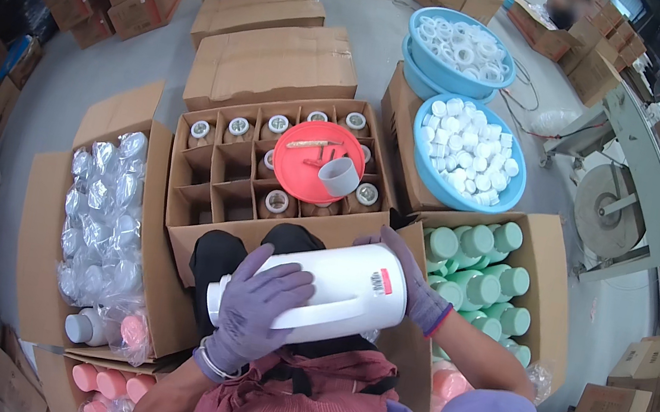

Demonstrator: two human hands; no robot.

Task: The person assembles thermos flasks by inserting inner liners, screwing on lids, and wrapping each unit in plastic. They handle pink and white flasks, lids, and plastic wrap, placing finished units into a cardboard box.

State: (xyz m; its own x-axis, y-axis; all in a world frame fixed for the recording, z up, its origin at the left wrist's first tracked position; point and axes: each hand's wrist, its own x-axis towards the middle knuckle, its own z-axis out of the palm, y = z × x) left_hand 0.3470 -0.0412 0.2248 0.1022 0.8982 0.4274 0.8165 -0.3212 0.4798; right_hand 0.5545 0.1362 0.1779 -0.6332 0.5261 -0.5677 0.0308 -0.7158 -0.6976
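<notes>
The white jug (346,292) lies on its side above the person's lap, slightly tilted, its long handle (320,315) running along the near side. A red tag and a small printed sticker sit near its right end. The left hand (266,300), in a purple-grey glove, lies spread over the jug's upper side near the left end, fingers apart and almost straight. The right hand (420,291), gloved alike, is curved against the right end; most of its fingers are hidden, so I cannot tell how firmly it is closed.

Beyond the knees stands a divided box (344,228) with brown-bodied bottles (276,202) in several compartments. Toward its near right corner, a red disc (292,173) rests over them, bearing a pale cup-like ring (340,177), a slim tool (313,143) and small red pieces.

Plastic-wrapped containers (100,198) fill the left box (35,244), a blue-lidded one (78,328) at its near left corner. Green-lidded containers (477,241) fill the right box (551,304), up to its far edge.
</notes>
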